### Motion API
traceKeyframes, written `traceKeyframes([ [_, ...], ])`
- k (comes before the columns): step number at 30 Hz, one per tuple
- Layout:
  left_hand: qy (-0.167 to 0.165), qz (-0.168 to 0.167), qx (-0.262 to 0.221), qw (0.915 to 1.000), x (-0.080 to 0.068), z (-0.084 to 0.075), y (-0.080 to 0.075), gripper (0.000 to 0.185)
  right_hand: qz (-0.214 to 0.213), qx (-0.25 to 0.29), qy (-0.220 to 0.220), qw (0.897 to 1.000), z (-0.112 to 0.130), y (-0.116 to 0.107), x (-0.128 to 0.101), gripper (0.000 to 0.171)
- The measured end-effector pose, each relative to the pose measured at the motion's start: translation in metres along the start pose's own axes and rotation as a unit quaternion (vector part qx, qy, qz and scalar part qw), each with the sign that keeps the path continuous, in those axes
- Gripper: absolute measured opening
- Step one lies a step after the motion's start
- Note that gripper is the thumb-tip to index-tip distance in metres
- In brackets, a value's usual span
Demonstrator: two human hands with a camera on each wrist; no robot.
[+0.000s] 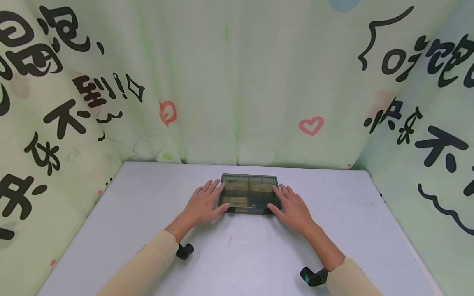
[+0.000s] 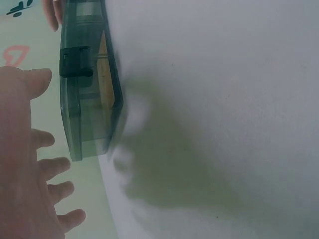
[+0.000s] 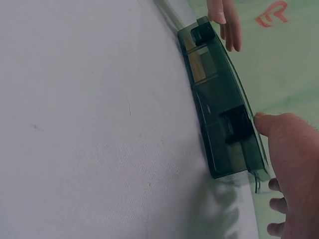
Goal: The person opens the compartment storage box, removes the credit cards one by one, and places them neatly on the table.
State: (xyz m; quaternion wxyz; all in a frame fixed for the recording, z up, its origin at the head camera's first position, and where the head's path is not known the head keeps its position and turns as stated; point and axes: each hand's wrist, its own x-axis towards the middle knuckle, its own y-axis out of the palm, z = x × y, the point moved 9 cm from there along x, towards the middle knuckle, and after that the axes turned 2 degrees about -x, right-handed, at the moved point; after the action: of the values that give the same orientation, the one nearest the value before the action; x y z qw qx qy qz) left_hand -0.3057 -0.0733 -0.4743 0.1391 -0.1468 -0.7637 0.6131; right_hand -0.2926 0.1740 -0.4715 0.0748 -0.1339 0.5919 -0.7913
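I see the pale grey table walled on three sides by a light green curtain printed with black characters and red hearts. Toward its far middle lies the flat, smoky translucent plastic compartment box, lid down, tan contents showing through. I judge it light, rigid and slick; its short ends give the surest hold, clear of the two dark front latches. My left hand and right hand flank it, fingers straight, thumbs touching the front corners, gripping nothing.
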Motion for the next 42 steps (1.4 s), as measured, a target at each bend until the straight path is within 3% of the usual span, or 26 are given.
traceKeyframes([
  [42,-0.012,0.044,-0.011,0.9989,0.0030,-0.0052,0.0034,0.075,0.066,0.003,0.023,0.998,0.0051,0.0099,0.0016,0.072],
])
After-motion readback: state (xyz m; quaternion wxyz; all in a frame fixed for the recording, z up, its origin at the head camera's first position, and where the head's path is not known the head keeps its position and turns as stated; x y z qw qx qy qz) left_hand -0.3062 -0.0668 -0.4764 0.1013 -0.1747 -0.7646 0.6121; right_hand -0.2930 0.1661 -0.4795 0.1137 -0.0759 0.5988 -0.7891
